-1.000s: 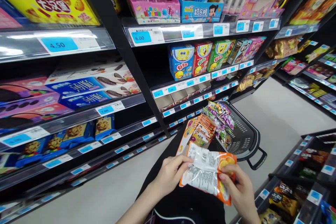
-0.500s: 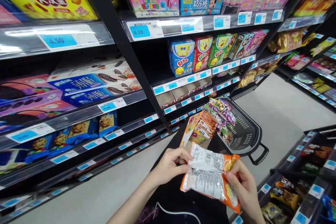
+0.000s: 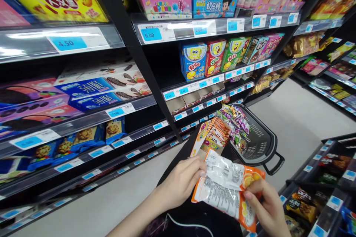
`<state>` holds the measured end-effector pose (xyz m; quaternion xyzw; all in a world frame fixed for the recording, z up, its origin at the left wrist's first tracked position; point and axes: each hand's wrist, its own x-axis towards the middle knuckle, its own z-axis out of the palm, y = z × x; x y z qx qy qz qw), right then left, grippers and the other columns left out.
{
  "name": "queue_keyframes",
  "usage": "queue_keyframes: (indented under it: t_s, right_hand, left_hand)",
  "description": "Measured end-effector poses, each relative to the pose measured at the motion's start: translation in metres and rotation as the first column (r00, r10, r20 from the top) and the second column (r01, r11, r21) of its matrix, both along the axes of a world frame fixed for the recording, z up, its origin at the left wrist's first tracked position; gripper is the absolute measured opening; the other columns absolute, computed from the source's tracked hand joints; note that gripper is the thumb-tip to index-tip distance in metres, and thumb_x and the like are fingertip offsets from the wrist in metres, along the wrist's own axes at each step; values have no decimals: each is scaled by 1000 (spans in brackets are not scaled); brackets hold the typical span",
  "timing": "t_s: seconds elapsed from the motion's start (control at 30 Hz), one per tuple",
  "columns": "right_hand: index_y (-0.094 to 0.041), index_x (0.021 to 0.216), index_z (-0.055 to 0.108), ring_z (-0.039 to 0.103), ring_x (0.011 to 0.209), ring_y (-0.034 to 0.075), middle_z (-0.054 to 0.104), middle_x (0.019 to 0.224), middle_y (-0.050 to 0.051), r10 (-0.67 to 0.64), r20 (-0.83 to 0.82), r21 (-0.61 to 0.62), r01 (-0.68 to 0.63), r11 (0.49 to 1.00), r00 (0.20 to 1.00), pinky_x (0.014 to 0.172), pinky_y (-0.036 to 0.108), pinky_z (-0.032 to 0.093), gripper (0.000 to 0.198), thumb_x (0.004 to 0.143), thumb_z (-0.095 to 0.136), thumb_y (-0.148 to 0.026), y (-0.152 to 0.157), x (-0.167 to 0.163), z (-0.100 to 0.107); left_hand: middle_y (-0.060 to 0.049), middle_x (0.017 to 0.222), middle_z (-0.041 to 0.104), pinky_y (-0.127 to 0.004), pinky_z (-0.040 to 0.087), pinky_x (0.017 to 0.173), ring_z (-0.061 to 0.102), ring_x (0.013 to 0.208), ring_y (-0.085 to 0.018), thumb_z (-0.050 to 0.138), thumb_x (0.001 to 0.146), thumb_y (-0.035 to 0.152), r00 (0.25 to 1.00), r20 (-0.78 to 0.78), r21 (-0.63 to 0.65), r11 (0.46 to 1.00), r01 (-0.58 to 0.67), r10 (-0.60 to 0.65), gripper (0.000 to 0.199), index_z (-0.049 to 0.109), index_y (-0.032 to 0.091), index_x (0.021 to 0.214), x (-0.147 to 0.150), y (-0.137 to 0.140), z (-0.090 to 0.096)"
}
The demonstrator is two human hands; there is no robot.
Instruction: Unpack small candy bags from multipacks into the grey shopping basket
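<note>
Pinching packet (image 3: 224, 183) edges, both hands (image 3: 182, 178) (image 3: 268, 204) closed; snack box (image 3: 198, 144) partly hidden behind, basket (image 3: 258, 143) beyond

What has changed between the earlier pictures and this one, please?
The right hand and the packet have shifted slightly rightward. Nothing was let go: both hands, including the left hand, keep the packet. The basket and open box stayed put.

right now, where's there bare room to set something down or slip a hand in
Bare: right side of the basket, beside its heaped packets; the shelf between the black post and blue box; the floor between basket and lower-right rack. Crowded: left hand and right hand grip an orange packet, with a carton of striped packets just beyond.
</note>
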<state>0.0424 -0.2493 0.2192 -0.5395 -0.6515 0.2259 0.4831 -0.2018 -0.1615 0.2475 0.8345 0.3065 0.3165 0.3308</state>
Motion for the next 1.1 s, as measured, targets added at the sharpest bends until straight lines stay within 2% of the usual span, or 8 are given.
queue_keyframes:
  t_s: [0.13, 0.27, 0.37, 0.53, 0.63, 0.7, 0.83, 1.1]
  right_hand:
    - [-21, 63, 53, 47, 45, 11, 53, 52, -3, -90, -238, -95, 69, 993, 967, 42, 19, 36, 25, 85, 61, -29, -1, -6, -3]
    - [-20, 66, 51, 49, 52, 12, 54, 59, -1, -144, -421, -222, 52, 974, 895, 47, 21, 40, 24, 84, 61, -33, -4, -7, -29]
    - [-20, 66, 50, 44, 52, 12, 50, 59, -3, -151, -385, -268, 47, 962, 911, 47, 21, 37, 25, 84, 60, -35, -6, -5, -50]
    - [-21, 79, 56, 55, 78, 21, 54, 81, 3, -191, -72, -229, 170, 958, 979, 64, 31, 46, 19, 85, 58, -39, -4, -10, -62]
    - [-21, 98, 57, 47, 108, 30, 47, 114, 12, -257, 169, 7, 260, 966, 951, 85, 46, 42, 25, 81, 62, -39, -2, -22, -50]
    - [-21, 102, 55, 49, 102, 28, 50, 109, 10, -179, 250, 144, 146, 979, 952, 85, 45, 42, 24, 83, 62, -34, 0, -32, -37]
    - [-18, 94, 53, 51, 76, 20, 54, 84, 6, -19, 452, 93, -26, 995, 892, 68, 32, 44, 11, 91, 52, -28, 10, -47, -14]
    - [-18, 73, 52, 47, 59, 19, 55, 61, 4, -71, 754, 235, -168, 957, 653, 61, 33, 32, 30, 94, 33, -11, 24, -49, -9]
  left_hand:
    - [-1, 76, 57, -22, 41, 62, 51, 67, -11, 46, 93, 23, 990, 135, -357, 934, 10, 41, 14, 56, 18, 86, 5, -6, -2]
    - [0, 79, 56, -19, 41, 55, 54, 71, -12, 73, 74, 31, 870, 439, -707, 683, 182, 223, 36, 55, 19, 102, 12, -10, -13]
    - [1, 78, 60, -18, 42, 55, 57, 73, -13, 82, 58, 19, 845, 429, -828, 514, 226, 319, 62, 55, 19, 114, 14, -9, -19]
    - [-3, 68, 68, -19, 45, 60, 59, 62, -10, 80, 48, 7, 836, 237, -945, 319, 79, 495, 31, 69, 10, 77, 17, -7, -28]
    - [-2, 64, 69, -20, 44, 57, 59, 58, -11, 78, 50, 9, 806, 218, -947, 318, 40, 550, 26, 71, 11, 75, 23, -11, -31]
    - [-2, 63, 69, -20, 44, 57, 59, 57, -12, 76, 53, 10, 829, 207, -939, 343, 20, 520, 21, 71, 11, 73, 29, -15, -29]
    - [-2, 60, 67, -21, 42, 56, 57, 55, -11, 73, 59, 13, 883, 198, -909, 417, 3, 426, 10, 69, 11, 69, 39, -20, -23]
    - [-2, 82, 64, -27, 45, 76, 60, 81, -18, 62, 71, 15, 965, 196, -832, 550, 71, 171, 12, 64, 15, 83, 33, -12, -13]
